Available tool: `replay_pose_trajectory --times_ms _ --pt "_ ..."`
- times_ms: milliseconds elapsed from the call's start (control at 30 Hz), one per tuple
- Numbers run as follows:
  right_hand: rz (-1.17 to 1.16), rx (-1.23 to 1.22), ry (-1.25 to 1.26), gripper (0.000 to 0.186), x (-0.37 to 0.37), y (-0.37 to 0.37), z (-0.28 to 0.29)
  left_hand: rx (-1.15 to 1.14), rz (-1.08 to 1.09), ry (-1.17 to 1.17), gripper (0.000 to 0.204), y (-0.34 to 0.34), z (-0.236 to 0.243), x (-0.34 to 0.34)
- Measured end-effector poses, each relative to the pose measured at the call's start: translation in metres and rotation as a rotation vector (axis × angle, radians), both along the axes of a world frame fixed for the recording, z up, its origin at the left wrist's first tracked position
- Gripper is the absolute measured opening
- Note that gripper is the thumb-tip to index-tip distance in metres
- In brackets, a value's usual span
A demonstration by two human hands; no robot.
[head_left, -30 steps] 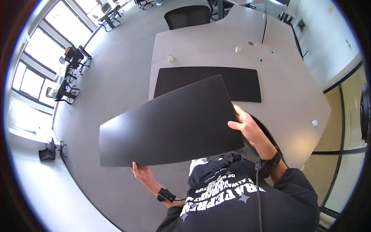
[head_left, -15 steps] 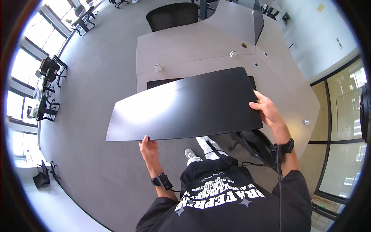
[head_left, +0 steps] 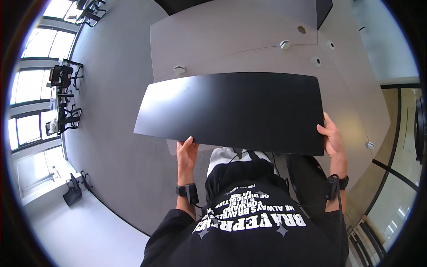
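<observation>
A wide black panel [head_left: 231,111] with a curved far edge and a glare on its left part spans the space above the grey desk [head_left: 231,31]. My left hand [head_left: 187,153] is closed on its near edge, left of centre, thumb on top. On the panel's right end my right hand [head_left: 330,138] grips the edge, thumb over the surface. Both wrists wear black strapped devices with cables. Small white fittings [head_left: 285,44] and several holes [head_left: 301,30] show on the desk beyond the panel. Whatever lies directly under the panel is hidden.
A dark chair back [head_left: 178,4] and an upright dark screen [head_left: 324,11] stand at the desk's far side. Office chairs [head_left: 66,118] line the windows at left, above grey floor [head_left: 111,89]. A glass wall [head_left: 396,196] is at right, a dark bag [head_left: 72,193] at lower left.
The panel has swung from slanting to nearly level across the desk, hiding the black mat seen earlier. Both hands have shifted right and the desk's near edge appears closer to my body.
</observation>
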State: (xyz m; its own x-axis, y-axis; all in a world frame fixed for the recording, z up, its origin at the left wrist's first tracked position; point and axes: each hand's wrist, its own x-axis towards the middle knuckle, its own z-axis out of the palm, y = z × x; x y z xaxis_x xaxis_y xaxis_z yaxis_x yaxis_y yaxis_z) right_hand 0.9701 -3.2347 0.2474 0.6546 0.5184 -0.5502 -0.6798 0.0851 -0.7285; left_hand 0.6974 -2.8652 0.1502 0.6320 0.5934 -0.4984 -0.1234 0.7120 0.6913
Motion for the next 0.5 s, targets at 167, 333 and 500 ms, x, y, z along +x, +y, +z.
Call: replay_pose_trajectory --times_ms 167,333,500 --pt "-0.08 -0.078 0.052 0.059 0.002 -0.013 -0.02 -0.095 -0.077 0.065 0.035 0.0 -0.028 0.012" --pt "-0.071 -0.081 0.082 0.062 -0.001 -0.001 -0.015 -0.118 -0.154 0.016 0.034 0.007 -0.045 0.004" --pt "-0.052 -0.133 0.086 0.063 -0.002 -0.011 -0.034 -0.154 -0.196 0.061 0.036 0.008 -0.046 0.0"
